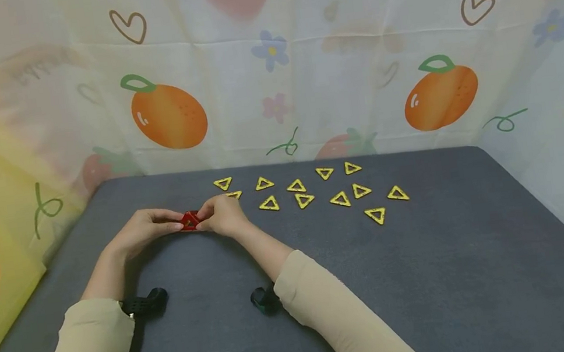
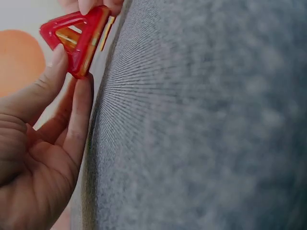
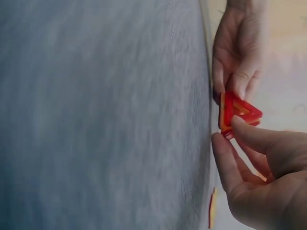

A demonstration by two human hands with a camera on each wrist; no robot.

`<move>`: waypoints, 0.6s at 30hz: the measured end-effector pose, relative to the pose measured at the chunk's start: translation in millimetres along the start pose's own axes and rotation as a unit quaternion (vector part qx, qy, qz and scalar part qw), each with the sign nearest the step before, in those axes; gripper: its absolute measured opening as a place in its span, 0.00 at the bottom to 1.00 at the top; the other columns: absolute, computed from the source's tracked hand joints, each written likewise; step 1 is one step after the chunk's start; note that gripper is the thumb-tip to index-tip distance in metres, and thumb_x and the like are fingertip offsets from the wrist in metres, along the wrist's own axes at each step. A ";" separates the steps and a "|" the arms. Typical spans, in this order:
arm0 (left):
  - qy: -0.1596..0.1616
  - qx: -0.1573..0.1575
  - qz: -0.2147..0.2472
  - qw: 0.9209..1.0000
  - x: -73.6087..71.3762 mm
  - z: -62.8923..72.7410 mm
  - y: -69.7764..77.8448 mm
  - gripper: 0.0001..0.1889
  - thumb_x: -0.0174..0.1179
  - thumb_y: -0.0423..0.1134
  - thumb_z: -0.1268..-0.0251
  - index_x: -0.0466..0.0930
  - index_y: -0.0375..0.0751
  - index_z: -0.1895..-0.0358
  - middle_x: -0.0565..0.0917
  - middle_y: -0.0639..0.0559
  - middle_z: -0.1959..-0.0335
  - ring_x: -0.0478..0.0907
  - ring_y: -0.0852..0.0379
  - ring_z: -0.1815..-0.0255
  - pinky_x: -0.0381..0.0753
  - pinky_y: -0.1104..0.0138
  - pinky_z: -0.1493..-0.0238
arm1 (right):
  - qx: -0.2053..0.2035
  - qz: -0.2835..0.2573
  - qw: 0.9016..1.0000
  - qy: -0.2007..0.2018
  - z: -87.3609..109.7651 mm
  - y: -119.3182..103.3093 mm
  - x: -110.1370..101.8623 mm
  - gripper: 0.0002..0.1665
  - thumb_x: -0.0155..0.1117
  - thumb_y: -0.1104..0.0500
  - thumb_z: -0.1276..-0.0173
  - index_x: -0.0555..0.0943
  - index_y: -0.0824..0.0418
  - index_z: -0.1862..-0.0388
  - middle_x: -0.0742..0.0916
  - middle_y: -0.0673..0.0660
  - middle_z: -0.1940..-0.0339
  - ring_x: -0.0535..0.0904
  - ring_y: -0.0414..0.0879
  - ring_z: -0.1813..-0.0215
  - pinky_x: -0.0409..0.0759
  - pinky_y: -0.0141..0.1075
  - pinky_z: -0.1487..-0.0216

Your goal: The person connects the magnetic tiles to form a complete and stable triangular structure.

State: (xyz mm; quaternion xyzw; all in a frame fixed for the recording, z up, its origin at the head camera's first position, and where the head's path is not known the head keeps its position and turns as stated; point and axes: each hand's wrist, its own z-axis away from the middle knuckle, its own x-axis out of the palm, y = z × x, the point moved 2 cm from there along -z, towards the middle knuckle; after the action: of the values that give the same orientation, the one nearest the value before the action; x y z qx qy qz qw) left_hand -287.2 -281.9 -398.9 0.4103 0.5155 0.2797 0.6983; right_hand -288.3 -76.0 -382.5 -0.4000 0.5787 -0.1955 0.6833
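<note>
In the head view a small red triangular frame piece [image 1: 189, 221] is between my two hands on the left of the table. My left hand [image 1: 143, 231] pinches its left corner between thumb and fingers. From the other side my right hand [image 1: 224, 215] pinches the right corner. Up close in the left wrist view, the red piece [image 2: 86, 40] shows a hollow centre, with yellow-orange along its edge and behind the opening. The right wrist view shows the same red piece [image 3: 236, 114] with both thumbs on it. How many layers it has I cannot tell.
Several yellow triangular frames [image 1: 340, 199] lie scattered across the back middle of the dark grey table [image 1: 457, 272]. One yellow triangle [image 1: 234, 195] is partly hidden behind my right hand. A printed curtain [image 1: 345, 86] hangs behind the table's far edge.
</note>
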 end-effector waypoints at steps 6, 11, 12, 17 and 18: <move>0.002 -0.013 -0.003 1.000 -1.3 1.6 -3.0 0.27 0.67 0.45 0.37 0.78 0.28 0.41 0.83 0.73 0.61 0.80 0.73 0.57 0.80 0.75 0.53 | 0.012 -0.005 1.000 0.003 -2.2 2.7 6.7 0.09 0.76 0.57 0.41 0.89 0.56 0.62 0.91 0.52 0.60 0.84 0.43 0.58 0.75 0.27 0.65; 0.003 -0.023 -0.005 1.000 -1.8 1.9 -3.0 0.27 0.68 0.45 0.38 0.79 0.27 0.42 0.85 0.72 0.63 0.80 0.73 0.57 0.80 0.75 0.53 | 0.010 -0.010 1.000 0.004 -2.8 3.5 7.9 0.09 0.76 0.57 0.41 0.89 0.56 0.62 0.91 0.52 0.60 0.84 0.44 0.56 0.75 0.27 0.64; 0.004 -0.024 -0.004 1.000 -1.9 1.8 -3.1 0.27 0.69 0.45 0.38 0.79 0.27 0.42 0.85 0.72 0.63 0.80 0.73 0.57 0.79 0.75 0.53 | 0.009 -0.010 1.000 0.003 -2.7 3.4 7.9 0.09 0.76 0.57 0.41 0.89 0.56 0.62 0.91 0.53 0.60 0.84 0.44 0.56 0.75 0.27 0.63; 0.006 -0.026 -0.002 1.000 -1.5 1.0 -3.1 0.26 0.70 0.44 0.39 0.81 0.28 0.44 0.85 0.73 0.63 0.80 0.72 0.57 0.78 0.76 0.53 | 0.006 -0.007 1.000 0.003 -2.2 2.8 7.3 0.08 0.75 0.58 0.39 0.89 0.56 0.61 0.91 0.52 0.60 0.85 0.44 0.55 0.76 0.28 0.62; 0.006 -0.027 -0.002 1.000 -1.5 0.8 -3.3 0.25 0.70 0.44 0.39 0.81 0.28 0.45 0.85 0.73 0.64 0.79 0.72 0.57 0.78 0.76 0.53 | 0.007 -0.006 1.000 0.002 -2.1 2.8 7.2 0.08 0.74 0.58 0.39 0.89 0.56 0.61 0.91 0.52 0.60 0.85 0.44 0.55 0.76 0.28 0.61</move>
State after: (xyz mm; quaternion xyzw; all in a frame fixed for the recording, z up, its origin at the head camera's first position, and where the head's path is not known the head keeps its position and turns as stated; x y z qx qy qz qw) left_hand -287.0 -285.0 -400.9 0.3885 0.5130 0.2941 0.7067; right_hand -289.1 -80.3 -389.3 -0.3985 0.5767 -0.2043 0.6833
